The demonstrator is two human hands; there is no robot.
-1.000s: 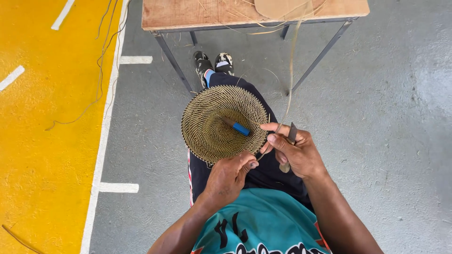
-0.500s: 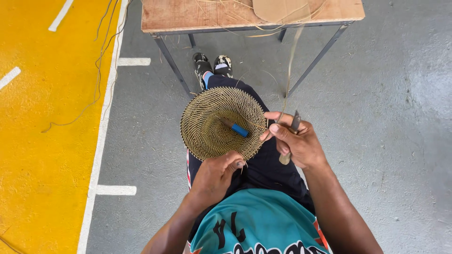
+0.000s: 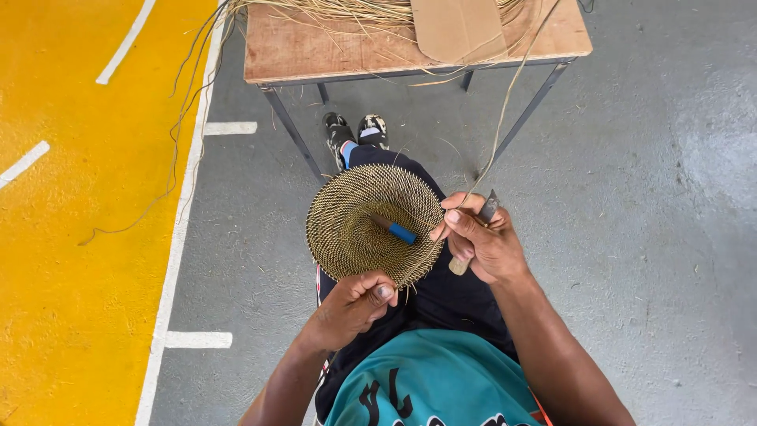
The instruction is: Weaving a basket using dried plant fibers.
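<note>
A round coiled woven disc (image 3: 355,229) of tan fibre rests over my lap. A small tool with a blue handle (image 3: 394,229) lies on it, right of centre. My left hand (image 3: 352,306) grips the disc's near edge, thumb on top. My right hand (image 3: 479,241) pinches the disc's right edge and a pale fibre strand (image 3: 505,118) that runs up toward the table. That hand also holds a short tool with a grey blade and a pale handle (image 3: 473,237).
A wooden table (image 3: 315,51) on metal legs stands ahead, bearing loose straw (image 3: 339,12) and a piece of cardboard (image 3: 457,28). My shoes (image 3: 355,130) rest under it. Grey concrete floor lies to the right, yellow painted floor (image 3: 71,221) with white lines to the left.
The view has tilted up, showing more of the table. My hands keep their grip on the disc; the right hand has shifted slightly along its edge.
</note>
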